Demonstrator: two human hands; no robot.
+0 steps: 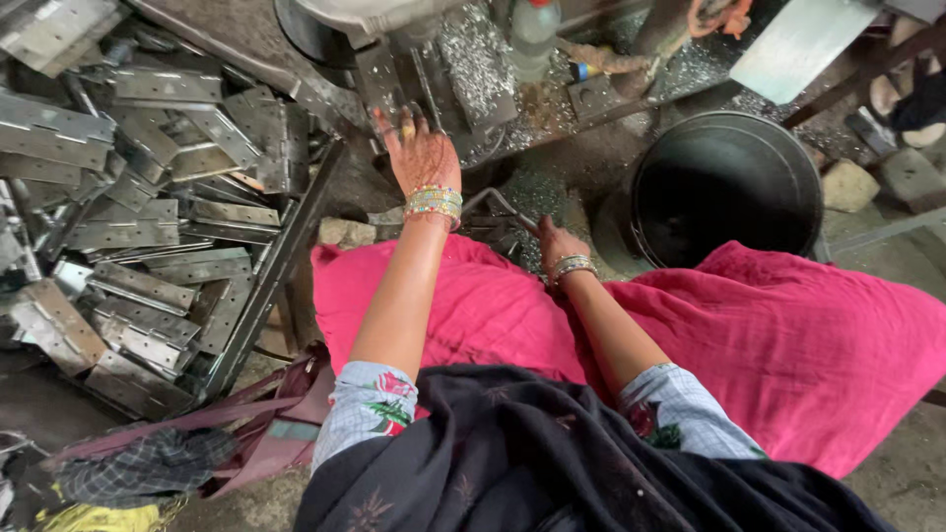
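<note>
The left hand (418, 148) is stretched forward with fingers spread and loose, grasping nothing – it rests on the metal machine base (463, 79), just beside a heap of shiny shavings (478, 54). The right hand (554, 241) is lower and nearer to the body, clenched around a thin metal lever (498, 202). Left of the left hand lies a big pile of flat metal hinges (148, 217). Right of the right hand stands a black bucket (727, 187).

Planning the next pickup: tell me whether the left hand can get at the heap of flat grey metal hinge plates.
Probably yes: the left hand is stretched forward right beside the heap of flat grey metal hinge plates, with nothing between them.
</note>
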